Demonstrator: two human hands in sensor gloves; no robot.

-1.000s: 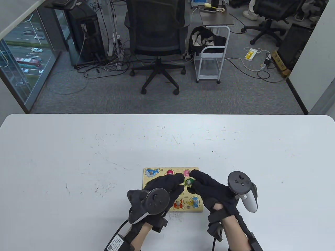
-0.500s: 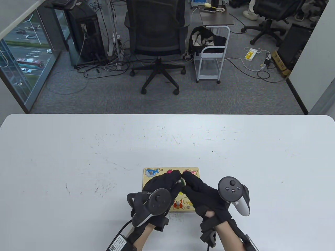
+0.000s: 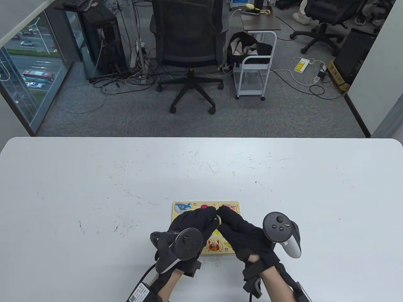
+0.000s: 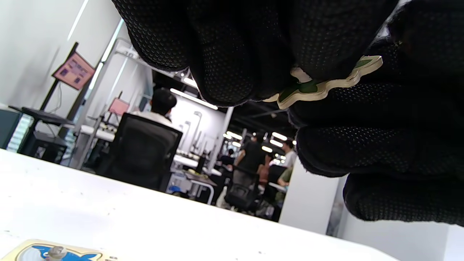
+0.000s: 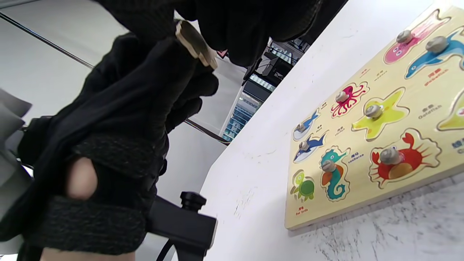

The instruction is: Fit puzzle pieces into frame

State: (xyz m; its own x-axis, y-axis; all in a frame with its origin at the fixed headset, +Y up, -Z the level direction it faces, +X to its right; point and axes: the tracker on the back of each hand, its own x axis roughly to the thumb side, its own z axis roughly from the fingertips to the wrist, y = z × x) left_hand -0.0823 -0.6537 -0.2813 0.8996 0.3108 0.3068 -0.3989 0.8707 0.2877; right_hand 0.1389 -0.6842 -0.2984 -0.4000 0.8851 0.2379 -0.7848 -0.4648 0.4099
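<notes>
Wooden puzzle frame (image 3: 176, 217) lies flat on the white tabletop (image 3: 94, 188), near its front edge, w/ both gloved hands above its middle. Left hand (image 3: 196, 221) & right hand (image 3: 236, 225) meet fingertip to fingertip over the board; between them they pinch one loose piece, a green turtle piece (image 4: 326, 85) w/ pale wood edge, held up off the frame. Left wrist view shows it edge-on, left fingers (image 4: 224, 54) curled over its top and other gloved fingers under it. Right wrist view shows only its plain wooden edge (image 5: 195, 43) poking out from the right hand's grip, left hand pressed against it.

Frame itself, seen from right wrist view: whale (image 5: 304, 127), dolphin (image 5: 310, 145), pink octopus (image 5: 346, 98), yellow starfish (image 5: 377, 112), red crab (image 5: 398, 157), seahorse (image 5: 331, 174) sit in their slots, each w/ a knob. Turtle slot (image 5: 303, 186) at the near corner has printed turtle art, no knob showing. Trackers sit on the backs of both hands.
</notes>
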